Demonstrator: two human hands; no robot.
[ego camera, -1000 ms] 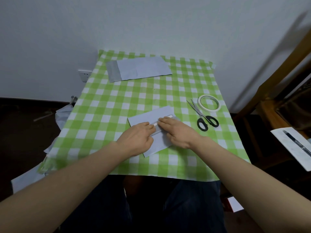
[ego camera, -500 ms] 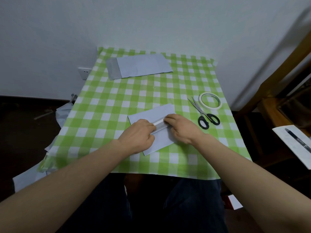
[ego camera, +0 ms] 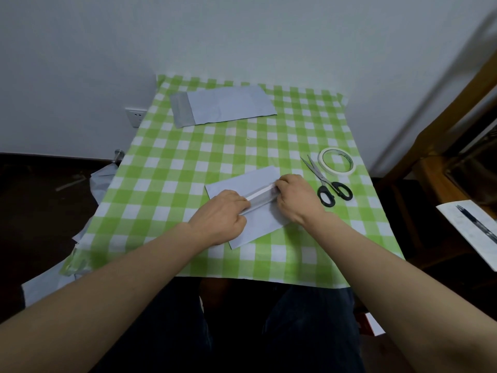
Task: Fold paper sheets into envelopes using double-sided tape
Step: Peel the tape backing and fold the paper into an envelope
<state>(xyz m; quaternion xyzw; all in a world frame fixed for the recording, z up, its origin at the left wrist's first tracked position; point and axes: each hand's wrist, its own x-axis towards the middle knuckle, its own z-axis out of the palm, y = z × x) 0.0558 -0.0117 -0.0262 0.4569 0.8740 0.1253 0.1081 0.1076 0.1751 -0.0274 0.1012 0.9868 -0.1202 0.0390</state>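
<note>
Looks like room at home: my small table [ego camera: 309, 135] under green-checked cloth, pushed against bare white wall [ego camera: 242, 33]. Wall socket [ego camera: 135, 116] far left, dark floor [ego camera: 40, 200], wooden furniture [ego camera: 441, 168] at right.

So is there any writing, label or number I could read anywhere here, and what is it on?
None can be read.
Tape roll: no legible label.
Scissors: no visible brand.
Folded sheet under the hands and finished envelope: blank.
Paper with a pen at the right edge: faint marks, too blurred to read.
Wall socket: no text visible.
</note>
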